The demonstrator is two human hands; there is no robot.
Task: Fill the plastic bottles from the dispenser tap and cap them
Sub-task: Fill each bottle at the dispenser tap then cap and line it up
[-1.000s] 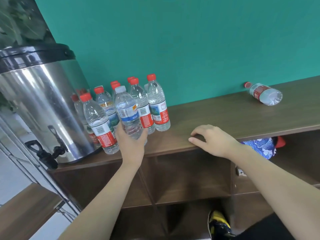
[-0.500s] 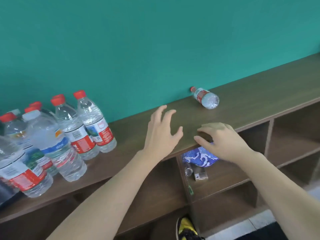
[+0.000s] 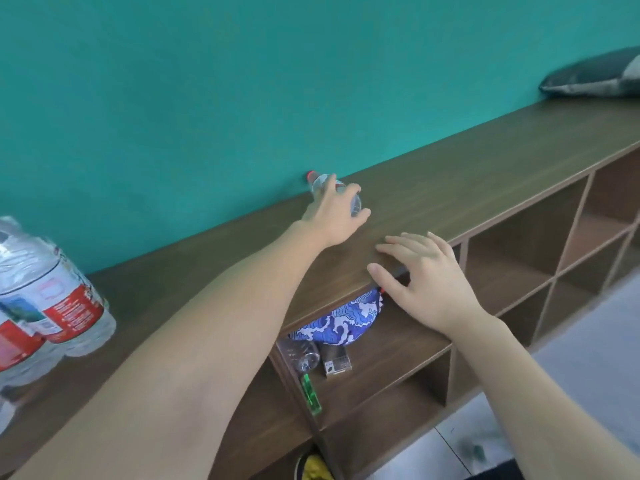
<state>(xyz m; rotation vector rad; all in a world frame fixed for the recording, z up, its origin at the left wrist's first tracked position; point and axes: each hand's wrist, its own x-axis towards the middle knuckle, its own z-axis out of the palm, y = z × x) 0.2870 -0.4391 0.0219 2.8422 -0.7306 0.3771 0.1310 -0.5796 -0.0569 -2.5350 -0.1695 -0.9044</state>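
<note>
A small clear bottle with a red cap lies on its side on the brown shelf top, against the green wall. My left hand reaches over it; the fingers drape across its body and the thumb sits at its near side, so most of the bottle is hidden. My right hand rests flat on the shelf's front edge with straight fingers and holds nothing. Standing bottles with red labels show at the far left edge. The dispenser is out of view.
A dark cushion lies at the far right of the shelf top. The cubby below my hands holds a blue patterned cloth, a clear bottle, a small box and a green lighter. Open cubbies run to the right.
My view swung right, away from the dispenser and the bottle group. My left hand let go of a standing bottle, travelled right along the shelf and landed on the lying bottle.
</note>
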